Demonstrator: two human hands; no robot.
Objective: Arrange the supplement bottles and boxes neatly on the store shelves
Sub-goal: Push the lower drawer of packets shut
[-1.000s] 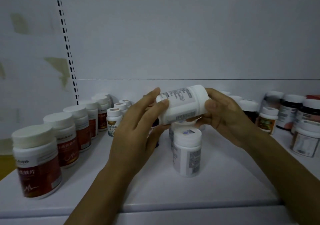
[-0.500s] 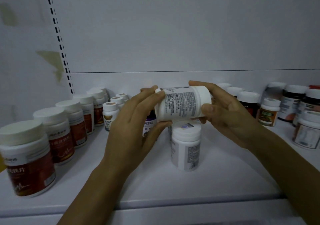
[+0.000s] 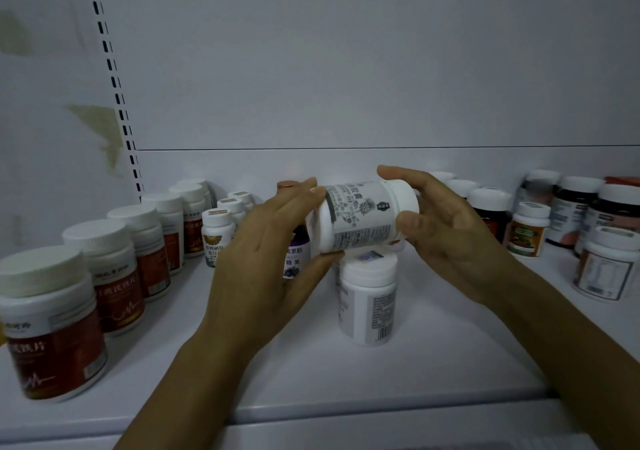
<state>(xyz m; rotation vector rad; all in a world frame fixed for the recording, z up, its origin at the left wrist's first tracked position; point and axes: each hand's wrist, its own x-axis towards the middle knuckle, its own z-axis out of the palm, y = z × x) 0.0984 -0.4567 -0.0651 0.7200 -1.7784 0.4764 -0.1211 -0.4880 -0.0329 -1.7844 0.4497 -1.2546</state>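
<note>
White shelf [image 3: 415, 373] front edge lies nearest, with a row of red-label bottles [image 3: 117, 276] running back along its left side. At mid-shelf, an upright white bottle [image 3: 367, 300] stands just below the hands. Above it, the held white bottle [image 3: 360, 217] lies on its side, cap to the right. The left hand [image 3: 263, 259] grips its base end with curled fingers, and the right hand [image 3: 450, 238] grips the cap end. Behind the left hand stands a purple-label bottle [image 3: 294, 259]. Dark bottles [image 3: 571, 214] line the far right.
</note>
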